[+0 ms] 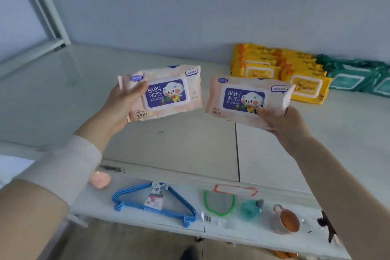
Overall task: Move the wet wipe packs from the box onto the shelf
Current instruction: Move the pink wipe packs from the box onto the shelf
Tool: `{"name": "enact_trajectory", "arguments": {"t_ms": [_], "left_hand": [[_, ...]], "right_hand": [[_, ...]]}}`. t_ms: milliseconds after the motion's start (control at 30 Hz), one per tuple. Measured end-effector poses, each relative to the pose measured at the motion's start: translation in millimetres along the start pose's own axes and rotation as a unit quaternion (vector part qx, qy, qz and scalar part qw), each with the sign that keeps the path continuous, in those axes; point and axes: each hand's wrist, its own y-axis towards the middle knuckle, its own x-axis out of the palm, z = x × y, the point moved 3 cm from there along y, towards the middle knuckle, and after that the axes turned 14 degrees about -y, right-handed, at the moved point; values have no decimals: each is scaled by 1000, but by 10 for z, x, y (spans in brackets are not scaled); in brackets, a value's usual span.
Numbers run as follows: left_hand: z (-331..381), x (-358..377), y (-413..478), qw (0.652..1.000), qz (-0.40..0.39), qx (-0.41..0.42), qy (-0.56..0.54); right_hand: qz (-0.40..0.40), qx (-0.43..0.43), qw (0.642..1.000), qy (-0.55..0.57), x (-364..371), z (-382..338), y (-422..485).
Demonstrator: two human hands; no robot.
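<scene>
1. We hold two pink wet wipe packs up in the air over the white shelf [173, 145]. Both say "BABY WIPES" on a purple label with a little cartoon animal.
2. Our left hand [124, 103] grips the left pink pack [166, 93] at its left end, thumb on top.
3. Our right hand [280, 121] grips the right pink pack [249, 99] at its lower right corner, thumb on the front.
4. The two packs are side by side, close but not touching.
5. Our left arm has a white sleeve [61, 167].
6. At the back of the shelf, on the right, sit yellow packs [280, 72] in a pile. Green packs [358, 76] lie just beside them, further right.
7. On the lower shelf [135, 219] we see blue hangers [156, 207], a pink round thing [100, 179], a green-edged bag [219, 202] and an orange cup [287, 219].
</scene>
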Motion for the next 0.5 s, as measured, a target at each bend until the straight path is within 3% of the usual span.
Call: {"name": "enact_trajectory", "arguments": {"t_ms": [233, 400, 500], "left_hand": [[-152, -210, 1338, 998, -8, -10, 56], [-199, -444, 2116, 995, -35, -32, 89], [-244, -519, 2540, 991, -59, -46, 113]], "right_hand": [[14, -35, 999, -31, 854, -174, 1465], [1, -35, 993, -111, 1219, -277, 2216], [1, -34, 976, -216, 1257, -283, 2532]]}}
